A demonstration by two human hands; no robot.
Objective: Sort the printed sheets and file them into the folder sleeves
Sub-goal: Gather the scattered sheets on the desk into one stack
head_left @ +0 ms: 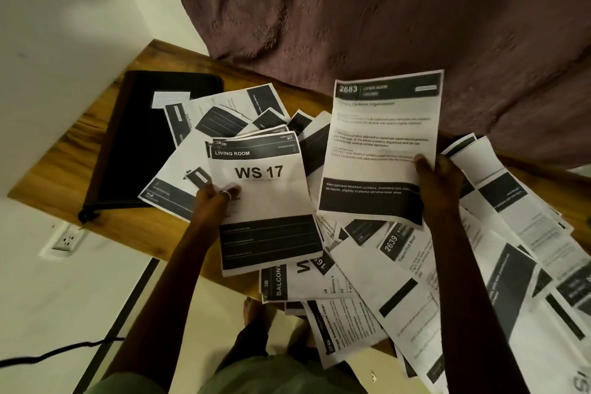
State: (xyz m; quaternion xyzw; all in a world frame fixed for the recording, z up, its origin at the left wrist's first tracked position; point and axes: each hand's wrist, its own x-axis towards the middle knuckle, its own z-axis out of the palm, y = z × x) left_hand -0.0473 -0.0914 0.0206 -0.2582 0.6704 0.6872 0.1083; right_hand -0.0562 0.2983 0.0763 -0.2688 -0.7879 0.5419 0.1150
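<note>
The left hand (pixel 215 198) grips a stack (pixel 265 201) topped WS 17 by its left edge; the right hand (pixel 439 177) pinches the right edge of one raised sheet (pixel 380 144). Loose sheets (pixel 415 281) crowd the surface (pixel 134 230), spilling over its near edge. The closed folder (pixel 137 144) lies far left, partly overlapped.

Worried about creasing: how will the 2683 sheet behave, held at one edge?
Probably floppy: the 2683 sheet is thin paper the right hand pinches at one edge. Likely very light, and apt to slide over the loose sheets.
</note>
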